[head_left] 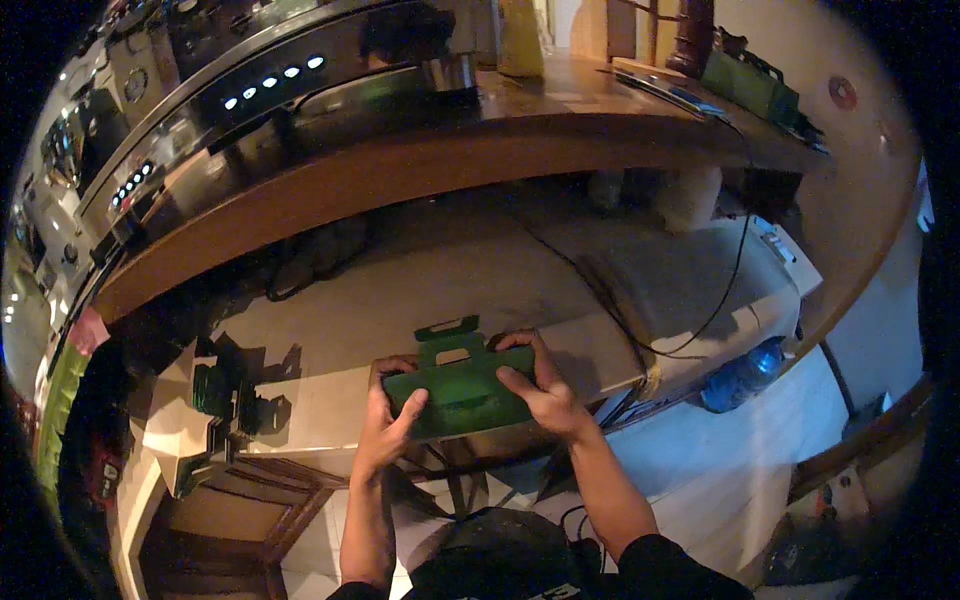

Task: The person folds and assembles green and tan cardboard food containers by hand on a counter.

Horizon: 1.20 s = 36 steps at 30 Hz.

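Both my hands hold a flat green cardboard carrier with a cut-out handle tab at its top. My left hand grips its left edge, thumb lying across the front face. At the right side my right hand wraps the upper corner, fingers over the top edge. The carrier sits just above the front edge of a low white shelf.
A wooden counter arches overhead with steel machines on it. Dark green folded pieces stand at the shelf's left. A black cable runs across the shelf. A blue water bottle lies to the right.
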Motion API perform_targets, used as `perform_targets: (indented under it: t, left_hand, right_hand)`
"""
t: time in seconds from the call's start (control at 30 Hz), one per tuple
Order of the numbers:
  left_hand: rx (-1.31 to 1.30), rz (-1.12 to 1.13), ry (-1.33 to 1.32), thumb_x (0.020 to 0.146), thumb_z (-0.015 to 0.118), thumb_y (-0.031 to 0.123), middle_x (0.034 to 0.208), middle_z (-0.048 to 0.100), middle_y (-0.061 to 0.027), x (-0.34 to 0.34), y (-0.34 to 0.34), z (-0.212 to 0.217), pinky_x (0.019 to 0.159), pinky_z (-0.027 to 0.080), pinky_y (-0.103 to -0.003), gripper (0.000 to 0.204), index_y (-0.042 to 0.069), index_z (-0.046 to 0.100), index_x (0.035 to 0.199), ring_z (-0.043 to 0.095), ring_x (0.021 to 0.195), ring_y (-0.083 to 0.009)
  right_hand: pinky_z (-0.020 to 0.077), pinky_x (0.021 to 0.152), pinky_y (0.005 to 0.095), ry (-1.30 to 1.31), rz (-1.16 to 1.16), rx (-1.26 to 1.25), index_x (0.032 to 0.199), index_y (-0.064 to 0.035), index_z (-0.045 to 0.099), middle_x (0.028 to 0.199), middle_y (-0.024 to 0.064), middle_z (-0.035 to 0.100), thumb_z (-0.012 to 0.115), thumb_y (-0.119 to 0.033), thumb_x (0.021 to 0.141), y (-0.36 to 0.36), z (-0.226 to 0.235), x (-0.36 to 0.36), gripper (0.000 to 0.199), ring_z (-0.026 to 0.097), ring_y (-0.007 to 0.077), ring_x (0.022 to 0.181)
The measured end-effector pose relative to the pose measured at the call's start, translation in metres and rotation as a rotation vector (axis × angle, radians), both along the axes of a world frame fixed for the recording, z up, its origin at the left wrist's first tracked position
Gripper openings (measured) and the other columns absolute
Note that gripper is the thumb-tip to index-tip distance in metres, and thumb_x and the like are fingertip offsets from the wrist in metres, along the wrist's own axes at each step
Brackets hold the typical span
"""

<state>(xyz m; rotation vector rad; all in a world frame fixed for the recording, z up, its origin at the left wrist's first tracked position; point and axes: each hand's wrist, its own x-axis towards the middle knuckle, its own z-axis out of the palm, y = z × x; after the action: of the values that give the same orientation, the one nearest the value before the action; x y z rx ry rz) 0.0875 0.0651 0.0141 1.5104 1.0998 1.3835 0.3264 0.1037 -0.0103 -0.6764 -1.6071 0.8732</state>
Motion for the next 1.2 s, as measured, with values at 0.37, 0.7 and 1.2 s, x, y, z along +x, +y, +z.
perform_targets:
  t: [0.37, 0.7, 1.2]
  left_hand:
    - [-0.028, -0.100, -0.064, 0.090, 0.075, 0.019, 0.114, 0.056, -0.0073, -0.005, 0.007, 0.002, 0.090, 0.046, -0.030, 0.037, 0.005, 0.051, 0.114, 0.054, 0.102, -0.0157]
    - [0.047, -0.026, 0.022, 0.088, 0.077, 0.016, 0.116, 0.057, -0.0086, -0.011, 0.007, 0.005, 0.094, 0.045, -0.031, 0.039, 0.003, 0.052, 0.115, 0.055, 0.108, -0.0181]
    - [0.191, 0.003, 0.106, 0.085, 0.079, 0.016, 0.122, 0.058, -0.0124, -0.005, 0.006, 0.006, 0.103, 0.042, -0.033, 0.050, 0.001, 0.051, 0.123, 0.054, 0.118, -0.0231]
  right_hand:
    - [0.0462, 0.087, 0.0327, 0.051, -0.149, -0.003, 0.113, -0.0077, 0.055, 0.107, 0.0088, 0.055, 0.069, -0.018, 0.096, 0.007, -0.005, -0.019, 0.024, 0.055, 0.0208, 0.098]
    - [0.0485, 0.089, 0.0371, -0.225, -0.088, 0.090, 0.113, -0.0075, 0.058, 0.104, 0.0110, 0.063, 0.080, -0.026, 0.087, 0.011, 0.011, 0.003, 0.039, 0.063, 0.0262, 0.098]
    - [0.0438, 0.105, 0.0384, -0.205, -0.171, 0.040, 0.141, -0.0080, 0.047, 0.129, 0.0122, 0.058, 0.085, -0.018, 0.079, -0.009, 0.024, -0.006, 0.074, 0.056, 0.0259, 0.120]
